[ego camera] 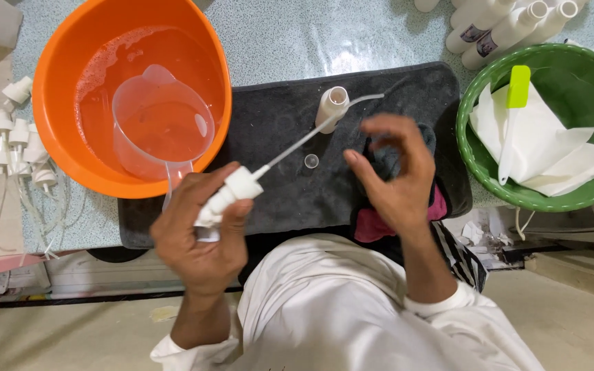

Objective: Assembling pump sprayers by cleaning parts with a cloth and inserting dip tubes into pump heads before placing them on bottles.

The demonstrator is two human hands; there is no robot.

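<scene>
A: Now, item by item, largest first?

B: Bench (352,34): speckled pale top, with a dark mat (297,137) laid across its near edge. Orange basin (63,82) at the left, holding pinkish liquid and a clear measuring jug (163,124). Green bowl (476,158) at the right, holding white paper and a white spatula with a lime tip (517,103).

A: And the smaller stock?

B: White bottles (496,31) lying at the far right corner; spare pump heads (15,130) in a heap left of the basin. One open white bottle (331,106) stands on the mat, a small clear cap (311,161) just beside it.

A: The piece in hand?

B: White pump sprayer (232,192), long axis slanting from lower left to upper right, its thin dip tube (324,124) pointing past the open bottle's mouth.

A: Hands?

B: Left hand (201,240), grip closed around the pump head, raised over the mat's near edge. Right hand (397,178), fingers curled but holding nothing, palm toward the left, above a dark cloth (386,161) and a pink one (372,225).
</scene>
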